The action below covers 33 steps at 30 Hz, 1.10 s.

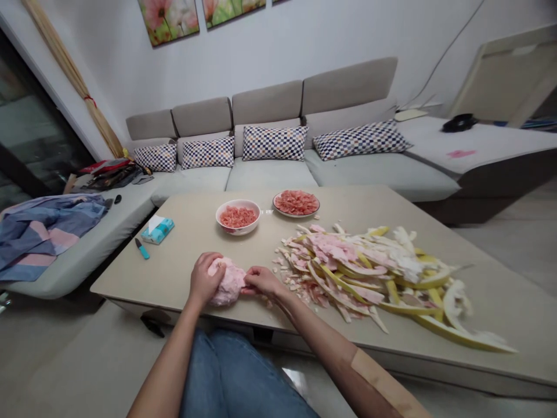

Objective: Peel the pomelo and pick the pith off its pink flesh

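A peeled pomelo (228,283), pale pink with pith on it, sits at the table's near edge. My left hand (206,280) is wrapped round its left side and holds it. At its right side my right hand (261,282) has its fingers pinched at the surface; whatever they grip there is too small to make out. Beyond the fruit stand a white bowl (238,230) of pink pomelo flesh and a dark-rimmed plate (296,215) heaped with more flesh. To the right spreads a big pile of pomelo peel (348,261), yellow rind mixed with white and pink pith.
A blue tissue pack (158,230) and a small knife with a turquoise handle (142,249) lie on the left of the beige table (195,217). Behind it runs a long grey sofa (270,174) with checkered cushions (275,143). Pith crumbs lie beside the peel pile.
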Motion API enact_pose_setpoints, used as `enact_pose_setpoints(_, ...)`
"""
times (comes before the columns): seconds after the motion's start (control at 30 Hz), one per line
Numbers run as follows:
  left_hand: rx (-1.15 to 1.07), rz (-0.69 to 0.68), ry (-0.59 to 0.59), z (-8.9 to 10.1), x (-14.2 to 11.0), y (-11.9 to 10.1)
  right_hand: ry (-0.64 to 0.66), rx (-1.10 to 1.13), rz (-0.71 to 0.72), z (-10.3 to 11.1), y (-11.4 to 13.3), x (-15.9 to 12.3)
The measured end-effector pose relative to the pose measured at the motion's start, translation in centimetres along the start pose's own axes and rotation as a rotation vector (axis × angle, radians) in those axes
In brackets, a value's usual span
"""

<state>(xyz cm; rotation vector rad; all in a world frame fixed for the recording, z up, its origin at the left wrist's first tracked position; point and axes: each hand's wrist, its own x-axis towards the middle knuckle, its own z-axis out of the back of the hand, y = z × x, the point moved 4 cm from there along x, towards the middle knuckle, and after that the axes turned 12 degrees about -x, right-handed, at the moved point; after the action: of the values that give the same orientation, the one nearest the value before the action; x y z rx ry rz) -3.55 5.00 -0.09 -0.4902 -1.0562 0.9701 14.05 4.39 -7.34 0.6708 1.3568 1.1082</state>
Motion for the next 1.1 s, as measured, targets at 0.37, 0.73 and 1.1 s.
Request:
enact_pose_setpoints(0.37,-0.017,-0.006,-0.019,0.3,-0.2,0.4,-0.03,-0.278,0.19,0.2,1.6,-1.4)
enact_pose_setpoints(0.73,0.042,0.004,-0.002,-0.1,0.1,0.1,-0.353,-0.752,0.298,1.5,2.1,-1.0)
enact_pose_setpoints(1.1,0.004,0.004,-0.044,0.3,-0.3,0.4,-0.244,-0.53,0.326,1.4,0.8,-0.7)
